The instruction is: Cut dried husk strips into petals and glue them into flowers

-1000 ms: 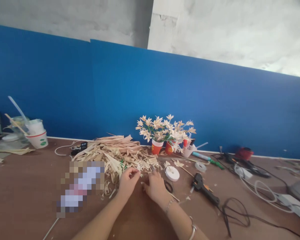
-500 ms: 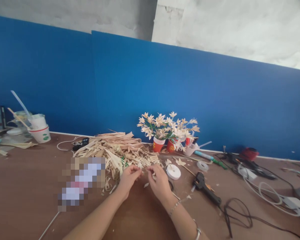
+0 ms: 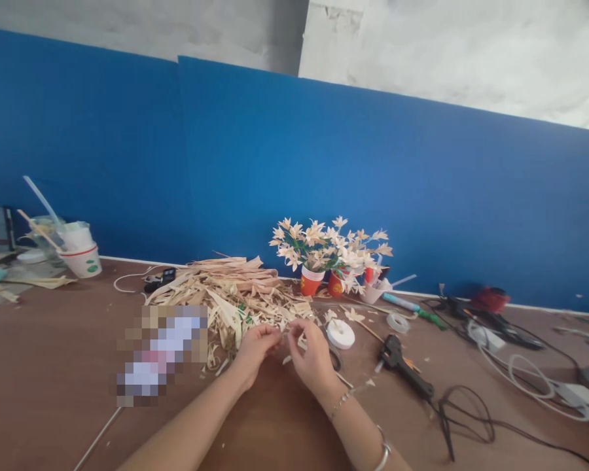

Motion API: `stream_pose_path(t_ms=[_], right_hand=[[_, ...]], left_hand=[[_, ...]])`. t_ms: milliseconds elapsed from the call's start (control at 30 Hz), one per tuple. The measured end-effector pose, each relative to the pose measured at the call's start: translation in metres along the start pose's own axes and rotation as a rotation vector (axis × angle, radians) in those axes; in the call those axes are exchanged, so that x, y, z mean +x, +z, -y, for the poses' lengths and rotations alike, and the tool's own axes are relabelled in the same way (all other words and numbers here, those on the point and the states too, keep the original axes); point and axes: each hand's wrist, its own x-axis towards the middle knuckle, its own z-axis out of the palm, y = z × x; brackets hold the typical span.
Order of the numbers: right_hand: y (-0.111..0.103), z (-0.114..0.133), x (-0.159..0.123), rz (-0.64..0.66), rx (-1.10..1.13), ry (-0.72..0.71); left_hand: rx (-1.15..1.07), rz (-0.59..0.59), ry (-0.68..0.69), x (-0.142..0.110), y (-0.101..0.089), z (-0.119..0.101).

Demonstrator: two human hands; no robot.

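Your left hand (image 3: 255, 350) and right hand (image 3: 313, 353) face each other at the near right side of the heap of dry strips (image 3: 235, 281), fingertips close together. Both are curled, thumb towards forefinger, as in a fine pinch; I cannot tell whether anything slight is gripped between the tips. The heap lies on the desk (image 3: 275, 432) just beyond your fingers, with pale scraps (image 3: 287, 359) along its near side.

A dropped piece looks the likeliest trouble: anything small could fall among the scraps by the heap and be hard to find. Your right wrist is near a white roll (image 3: 341, 335) and a dark ring (image 3: 336, 358), both just right of the heap, so an outward swing of that arm could knock them. Farther right of the heap lies a black glue gun (image 3: 406, 370); snagging its cord (image 3: 491, 424) might drag it, and a long reach past the heap's far right end could tip the red cups (image 3: 311, 282) of pale flowers (image 3: 317, 235).

Behind the heap, the blue partition (image 3: 127, 163) runs along the desk's back edge; the front edge is out of view. Your freest room appears to be on the near side of the heap, between your forearms, then left past the blurred object (image 3: 164, 353).
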Motion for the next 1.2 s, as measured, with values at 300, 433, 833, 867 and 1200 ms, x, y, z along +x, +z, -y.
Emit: stream_pose_path(t_ms=[300, 433, 833, 867, 1200], right_hand=[[-0.0019, 0.0019, 0.0013, 0.031, -0.049, -0.016], [-0.0024, 0.0034, 0.0014, 0.038, -0.073, -0.02], [-0.0021, 0.0038, 0.0018, 0.02, -0.103, -0.051], [-0.002, 0.0037, 0.0017, 0.021, -0.103, -0.047], [-0.0024, 0.0046, 0.0015, 0.013, -0.113, -0.076]], left_hand=[[0.014, 0.01, -0.002, 0.0003, 0.0007, 0.0019], [0.005, 0.009, 0.008, 0.0012, 0.0006, 0.0036], [-0.009, 0.04, 0.001, 0.0006, 0.0021, 0.0054], [-0.013, 0.04, 0.005, 0.0004, 0.0023, 0.0052], [0.004, 0.04, 0.019, 0.0011, 0.0012, 0.0065]])
